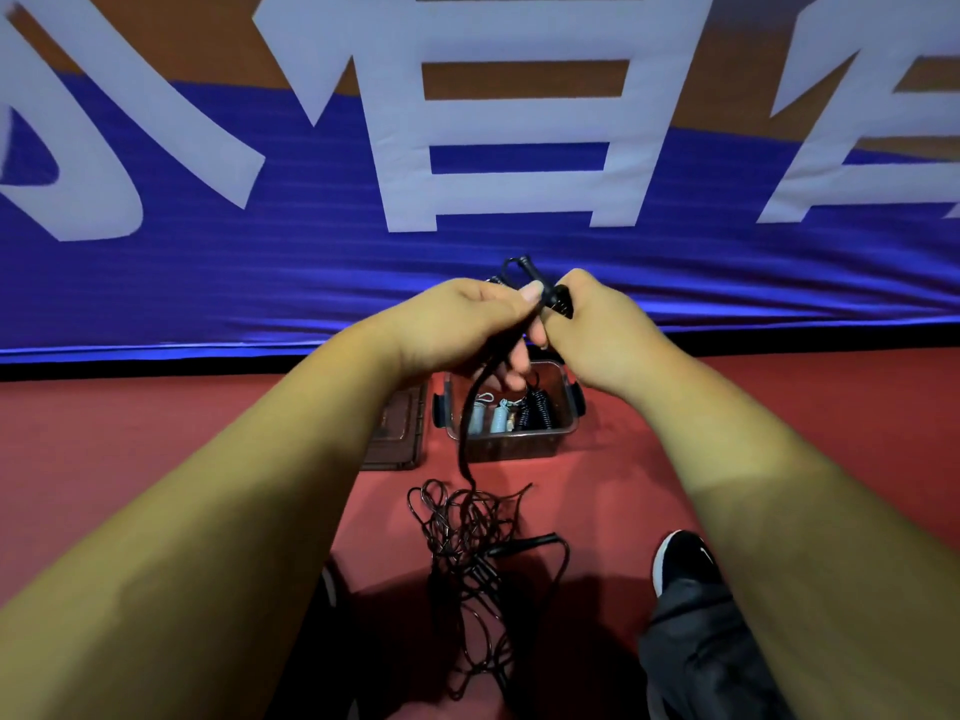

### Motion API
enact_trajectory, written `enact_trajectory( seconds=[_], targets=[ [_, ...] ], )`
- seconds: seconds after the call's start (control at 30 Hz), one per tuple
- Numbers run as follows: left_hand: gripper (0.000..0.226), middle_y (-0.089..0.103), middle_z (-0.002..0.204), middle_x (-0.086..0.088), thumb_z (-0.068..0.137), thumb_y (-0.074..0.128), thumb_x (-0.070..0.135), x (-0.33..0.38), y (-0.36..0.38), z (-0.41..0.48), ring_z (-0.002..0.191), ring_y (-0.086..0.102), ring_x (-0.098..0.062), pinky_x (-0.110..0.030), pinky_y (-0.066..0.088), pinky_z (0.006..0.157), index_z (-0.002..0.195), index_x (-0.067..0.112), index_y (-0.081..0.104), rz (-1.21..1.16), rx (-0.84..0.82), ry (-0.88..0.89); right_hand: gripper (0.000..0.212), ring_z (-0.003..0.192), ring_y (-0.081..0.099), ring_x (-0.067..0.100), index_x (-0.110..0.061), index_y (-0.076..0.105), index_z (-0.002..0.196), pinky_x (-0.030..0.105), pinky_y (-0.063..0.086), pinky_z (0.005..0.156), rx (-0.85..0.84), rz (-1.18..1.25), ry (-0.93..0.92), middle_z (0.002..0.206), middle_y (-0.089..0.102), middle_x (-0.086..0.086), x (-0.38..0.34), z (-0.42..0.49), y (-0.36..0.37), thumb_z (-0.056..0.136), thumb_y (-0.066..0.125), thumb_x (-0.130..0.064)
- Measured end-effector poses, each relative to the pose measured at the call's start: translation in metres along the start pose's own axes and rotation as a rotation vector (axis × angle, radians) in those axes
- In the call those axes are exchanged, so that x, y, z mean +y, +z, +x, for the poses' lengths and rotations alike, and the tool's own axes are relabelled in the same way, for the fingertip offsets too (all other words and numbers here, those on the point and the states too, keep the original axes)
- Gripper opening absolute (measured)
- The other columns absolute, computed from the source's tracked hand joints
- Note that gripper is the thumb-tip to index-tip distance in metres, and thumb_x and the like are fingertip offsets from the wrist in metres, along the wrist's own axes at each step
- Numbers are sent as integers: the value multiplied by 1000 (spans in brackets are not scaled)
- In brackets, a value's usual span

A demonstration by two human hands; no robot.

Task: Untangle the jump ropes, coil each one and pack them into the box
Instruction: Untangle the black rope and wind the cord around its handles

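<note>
Here, above the box (519, 445), left hand (457, 324) and right hand (597, 330) each clench a grip on the top end of the black jump rope (467, 428). Its cord hangs straight down to a tangle (467, 537) on the floor (156, 433), nearer the person than the box.

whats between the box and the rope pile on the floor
In the head view, just a narrow strip of red floor separates the box from the pile; one black cord drops across it into the pile.
</note>
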State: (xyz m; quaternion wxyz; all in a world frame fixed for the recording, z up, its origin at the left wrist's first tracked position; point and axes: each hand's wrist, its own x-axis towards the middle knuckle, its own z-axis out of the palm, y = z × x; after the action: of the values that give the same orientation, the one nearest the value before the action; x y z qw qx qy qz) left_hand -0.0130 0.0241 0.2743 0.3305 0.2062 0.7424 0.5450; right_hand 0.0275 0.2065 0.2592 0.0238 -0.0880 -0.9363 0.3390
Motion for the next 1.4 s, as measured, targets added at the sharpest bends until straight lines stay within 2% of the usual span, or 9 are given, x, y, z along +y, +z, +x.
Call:
enact_trajectory(
  seconds=[0.13,0.37,0.5,0.6,0.8,1.1,1.27,1.33,1.4],
  targets=[
    [32,57,75,-6,104,59,43,-12,-3,6,59,56,-19,-30,50,59,94,14,67,-49,-28,3,19,76,62,19,-21,55,103,34,38,57,-26,-21,9,92,67,2,4,0,1,103,59,-40],
    [17,68,86,-2,105,62,23,-14,-17,10,66,51,-12,-26,44,63,96,18,76,183,143,-62,30,55,61,23,-12,60,105,45,57,67,-83,99,88,89,73,7,11,4,-1,103,61,-42],
    [18,70,87,-4,105,62,19,-19,-14,12,68,53,-14,-24,47,62,102,10,78,240,239,-105,21,47,40,15,-9,58,92,28,36,42,-198,533,205,78,56,7,11,2,6,105,64,-24],
    [19,66,81,-6,106,60,14,-24,-7,15,61,55,-11,-24,52,60,104,3,76,187,220,-140,13,51,31,12,-10,52,95,25,22,41,-267,728,226,75,45,6,7,-2,7,102,62,-9],
    [16,74,85,-9,102,65,10,-29,-1,12,70,70,-14,-33,60,72,109,-3,71,91,96,-165,27,51,30,11,-13,59,97,24,21,41,-227,754,201,76,50,5,2,-5,4,99,76,-34],
    [16,77,106,-18,102,64,9,-41,-5,16,95,73,-21,-28,57,73,113,1,72,75,123,-192,17,52,24,12,-16,56,97,23,14,42,-307,898,271,71,50,3,-9,-11,3,101,69,-28],
    [13,77,107,-20,94,77,13,-43,-19,13,92,71,-25,-44,57,97,105,7,77,134,160,-81,33,48,22,10,-22,74,74,20,14,37,-481,903,199,69,52,4,-11,-17,-4,104,64,-29],
    [14,76,108,-21,93,75,5,-41,-21,10,91,69,-23,-38,58,91,107,2,75,85,130,-50,40,44,24,10,-23,78,69,20,19,36,-581,889,158,70,54,7,-12,-20,-7,105,61,-29],
    [13,76,95,-13,91,72,-4,-38,-24,5,85,68,-18,-30,58,78,98,6,77,64,117,-8,29,40,30,10,-13,75,84,21,32,35,-675,825,127,71,58,10,-11,-24,-9,105,62,-30]
  ],
)
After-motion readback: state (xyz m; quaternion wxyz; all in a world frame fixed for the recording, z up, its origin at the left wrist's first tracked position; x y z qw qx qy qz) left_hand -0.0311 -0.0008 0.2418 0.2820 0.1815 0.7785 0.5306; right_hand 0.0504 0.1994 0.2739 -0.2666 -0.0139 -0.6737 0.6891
